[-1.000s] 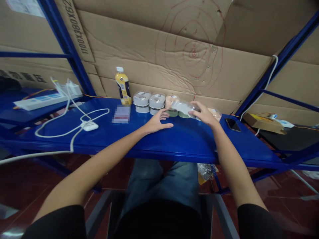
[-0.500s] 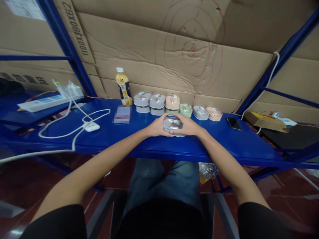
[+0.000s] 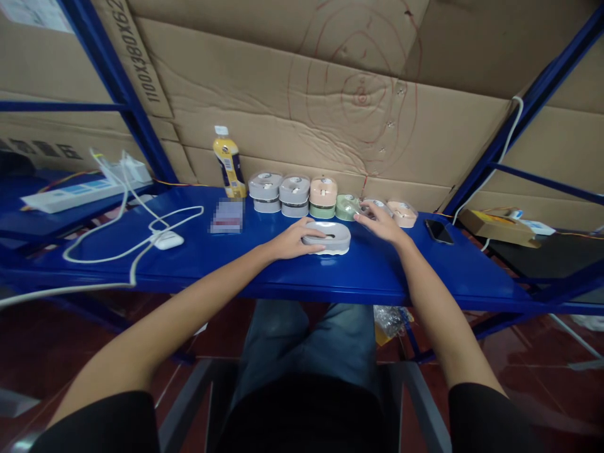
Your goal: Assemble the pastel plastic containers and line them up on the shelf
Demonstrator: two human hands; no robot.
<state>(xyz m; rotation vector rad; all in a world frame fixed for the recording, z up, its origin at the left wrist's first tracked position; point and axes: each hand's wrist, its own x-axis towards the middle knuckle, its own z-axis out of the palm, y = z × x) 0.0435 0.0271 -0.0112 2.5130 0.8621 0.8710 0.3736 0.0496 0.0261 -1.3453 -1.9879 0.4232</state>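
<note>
A grey oval container [image 3: 336, 239] lies on the blue table, and my left hand [image 3: 293, 241] grips its left end. My right hand [image 3: 380, 221] is farther back, fingers apart, beside a green container [image 3: 346, 207] and in front of a grey one [image 3: 375, 206] that it partly covers. Whether the fingertips touch the green container is unclear. Along the back stand two stacks of grey containers [image 3: 265, 187] [image 3: 295, 190] and a pink container [image 3: 323, 190] on top of a green one [image 3: 323, 211]. A single pink container [image 3: 403, 214] ends the row.
A yellow bottle [image 3: 229, 165] and a blurred card [image 3: 227, 216] are left of the row. White cables with a white adapter [image 3: 168, 240] and a power strip [image 3: 75, 194] lie farther left. A phone [image 3: 440, 231] lies at the right, near a cardboard box [image 3: 500, 228].
My right hand has let go of the near container and moved right and back towards the row. The grey container in my left hand now shows more of its length.
</note>
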